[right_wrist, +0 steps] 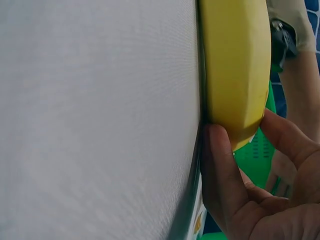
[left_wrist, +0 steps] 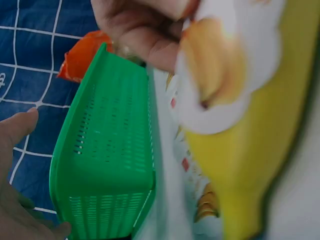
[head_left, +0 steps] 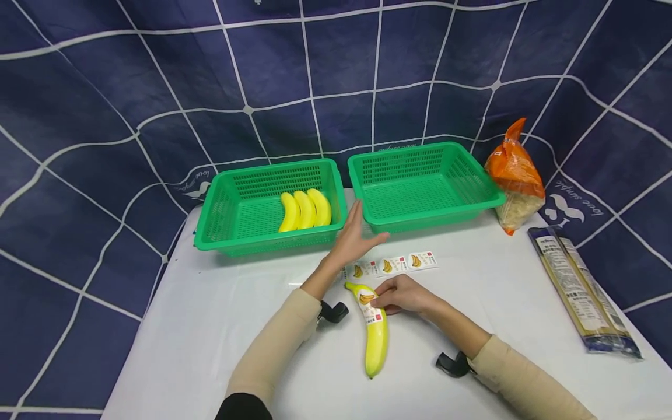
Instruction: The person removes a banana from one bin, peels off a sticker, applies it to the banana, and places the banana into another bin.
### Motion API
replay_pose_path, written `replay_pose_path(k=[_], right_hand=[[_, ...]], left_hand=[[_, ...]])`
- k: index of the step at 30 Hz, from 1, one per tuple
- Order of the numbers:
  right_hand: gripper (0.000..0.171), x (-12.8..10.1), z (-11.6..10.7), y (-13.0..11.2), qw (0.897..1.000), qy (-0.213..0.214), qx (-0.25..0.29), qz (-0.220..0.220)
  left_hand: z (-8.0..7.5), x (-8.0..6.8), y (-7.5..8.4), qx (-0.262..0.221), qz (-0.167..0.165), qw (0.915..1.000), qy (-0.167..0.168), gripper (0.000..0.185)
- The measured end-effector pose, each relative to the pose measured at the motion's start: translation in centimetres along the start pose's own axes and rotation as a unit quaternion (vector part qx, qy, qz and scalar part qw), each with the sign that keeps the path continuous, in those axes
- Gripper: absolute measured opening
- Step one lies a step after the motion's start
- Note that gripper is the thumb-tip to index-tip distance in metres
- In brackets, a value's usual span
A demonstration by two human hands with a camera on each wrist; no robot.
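A yellow banana (head_left: 376,344) lies lengthwise on the white table with a white banana-picture sticker (head_left: 373,315) on its upper half. My right hand (head_left: 403,293) holds this banana by its sides; in the right wrist view the thumb and fingers (right_wrist: 224,155) pinch it, the thumb near the sticker. My left hand (head_left: 353,238) is raised above the table beyond the banana's stem, fingers extended and thumb spread, with nothing in it. Between the hands and the baskets lies a strip of similar stickers (head_left: 389,266), partly hidden by the left arm.
A green basket (head_left: 273,240) at the back left contains three bananas (head_left: 306,210). Another green basket (head_left: 436,219), without contents, stands beside it. To the right are an orange bag (head_left: 517,169) and long flat packages (head_left: 577,286). A dark checked cloth (head_left: 341,64) hangs behind.
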State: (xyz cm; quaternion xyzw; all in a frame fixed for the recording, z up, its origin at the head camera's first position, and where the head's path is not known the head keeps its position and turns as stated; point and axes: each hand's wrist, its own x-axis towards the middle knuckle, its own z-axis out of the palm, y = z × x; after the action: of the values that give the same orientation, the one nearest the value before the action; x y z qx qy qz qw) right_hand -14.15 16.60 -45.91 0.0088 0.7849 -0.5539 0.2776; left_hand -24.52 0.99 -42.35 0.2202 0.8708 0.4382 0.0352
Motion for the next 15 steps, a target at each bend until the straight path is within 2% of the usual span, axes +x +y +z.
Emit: replay_pose_path(k=[7, 15], right_hand=[[0.036, -0.1, -0.1, 0.0, 1.000, -0.004, 0.006, -0.002], [0.036, 0.0, 0.2, -0.1, 1.000, -0.013, -0.001, -0.003]], left_hand=[[0.8, 3.3, 0.9, 0.016, -0.034, 0.9993, 0.007, 0.112], [1.5, 4.7, 0.5, 0.020, -0.063, 0.9977, 0.015, 0.116]])
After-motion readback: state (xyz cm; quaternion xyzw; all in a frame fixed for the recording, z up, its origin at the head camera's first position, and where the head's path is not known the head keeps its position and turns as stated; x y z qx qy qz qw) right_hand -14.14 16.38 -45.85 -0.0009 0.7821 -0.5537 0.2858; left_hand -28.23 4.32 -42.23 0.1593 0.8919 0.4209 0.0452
